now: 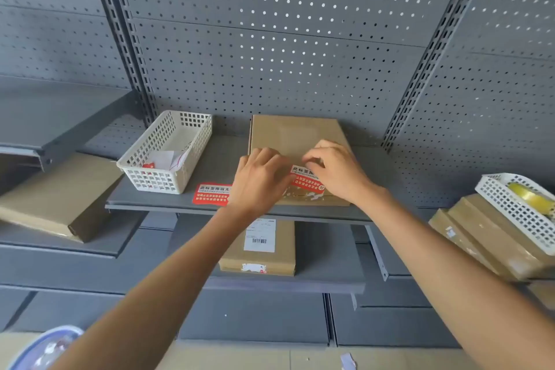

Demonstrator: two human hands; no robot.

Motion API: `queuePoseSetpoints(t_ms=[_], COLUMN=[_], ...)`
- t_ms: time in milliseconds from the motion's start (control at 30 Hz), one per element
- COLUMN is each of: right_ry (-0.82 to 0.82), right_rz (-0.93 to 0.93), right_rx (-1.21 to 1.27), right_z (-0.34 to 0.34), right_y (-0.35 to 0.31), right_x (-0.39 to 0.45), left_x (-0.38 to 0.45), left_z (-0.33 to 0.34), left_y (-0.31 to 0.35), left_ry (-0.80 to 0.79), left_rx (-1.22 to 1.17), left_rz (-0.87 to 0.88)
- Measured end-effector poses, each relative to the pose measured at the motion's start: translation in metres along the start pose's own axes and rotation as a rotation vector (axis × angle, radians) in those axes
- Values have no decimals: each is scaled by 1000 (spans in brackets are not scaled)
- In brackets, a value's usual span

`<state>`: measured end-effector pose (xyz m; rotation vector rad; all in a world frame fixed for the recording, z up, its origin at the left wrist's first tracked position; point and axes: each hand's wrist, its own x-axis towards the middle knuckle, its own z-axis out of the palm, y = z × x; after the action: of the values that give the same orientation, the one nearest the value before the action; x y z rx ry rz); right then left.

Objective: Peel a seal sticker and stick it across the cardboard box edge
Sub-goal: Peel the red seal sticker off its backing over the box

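Note:
A flat brown cardboard box (pixel 295 135) lies on the grey middle shelf (pixel 168 200). A red seal sticker (pixel 304 180) with white lettering lies over the box's near part, between my two hands. My left hand (pixel 258 179) rests on the sticker's left end, fingers curled. My right hand (pixel 338 170) pinches the sticker's upper right part with the fingertips. Torn white residue shows on the box just below the sticker. Another red sticker (pixel 211 194) lies flat on the shelf left of the box, partly under my left wrist.
A white perforated basket (pixel 141 164) with paper scraps stands left of the box. A labelled box (pixel 259 249) lies on the lower shelf. More boxes sit at left (pixel 57 198) and right (pixel 486 237), the right ones topped by a basket holding yellow tape (pixel 533 198). A pegboard wall stands behind.

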<state>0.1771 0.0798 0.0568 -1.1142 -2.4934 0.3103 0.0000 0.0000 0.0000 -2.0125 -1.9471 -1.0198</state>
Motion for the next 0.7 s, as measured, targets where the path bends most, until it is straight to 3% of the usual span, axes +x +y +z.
queuePoseSetpoints(t_ms=[200,700], right_ry=[-124,-137], right_rz=[-10,-3], right_rx=[-37,20], right_z=[0,4], right_y=[-7,-7], right_x=[11,18], left_x=[-7,-17], left_z=[8,22], left_y=[-1,-7], left_ry=[15,133], left_rx=[15,-20], left_rz=[-13,54])
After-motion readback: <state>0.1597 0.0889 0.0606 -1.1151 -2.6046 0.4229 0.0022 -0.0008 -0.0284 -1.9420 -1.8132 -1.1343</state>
